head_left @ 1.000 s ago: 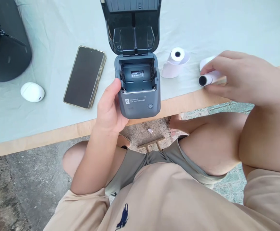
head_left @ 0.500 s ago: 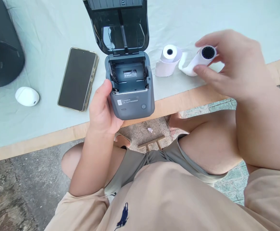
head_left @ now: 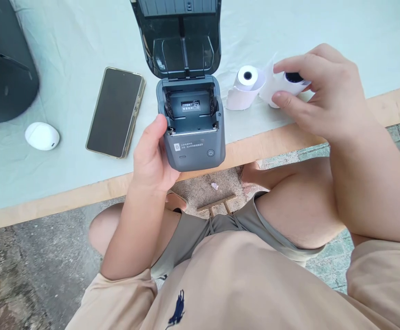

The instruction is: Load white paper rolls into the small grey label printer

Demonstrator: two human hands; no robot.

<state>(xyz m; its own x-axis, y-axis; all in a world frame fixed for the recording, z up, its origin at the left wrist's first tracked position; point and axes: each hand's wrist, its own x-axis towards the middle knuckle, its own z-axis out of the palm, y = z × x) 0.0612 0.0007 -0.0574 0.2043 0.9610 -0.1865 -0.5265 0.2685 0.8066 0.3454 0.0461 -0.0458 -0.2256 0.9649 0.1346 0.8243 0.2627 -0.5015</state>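
My left hand (head_left: pixel 153 158) grips the lower left side of a dark grey label printer (head_left: pixel 196 153), thumb on its edge. The printer's lid (head_left: pixel 182 50) is swung up, and its paper bay (head_left: pixel 190 120) shows a small printed label and no roll. To the right, my right hand (head_left: pixel 333 98) has thumb and fingers around a white paper roll (head_left: pixel 276 86) with a black core, its loose paper end sticking up on the left. Just left of that stands a second white paper roll (head_left: pixel 243 94), partly unwound, with a dark hole in its core.
A phone (head_left: pixel 115 112) with a dark screen lies left of the printer. Beyond it are a white earbud case (head_left: pixel 42 136) and a large black object (head_left: pixel 7 68). The table's wooden front edge (head_left: pixel 93 189) runs before my lap.
The roll in my right hand has tipped so its black core is partly covered by my fingers, and its loose end now stands up. The printer appears slightly farther right in view.
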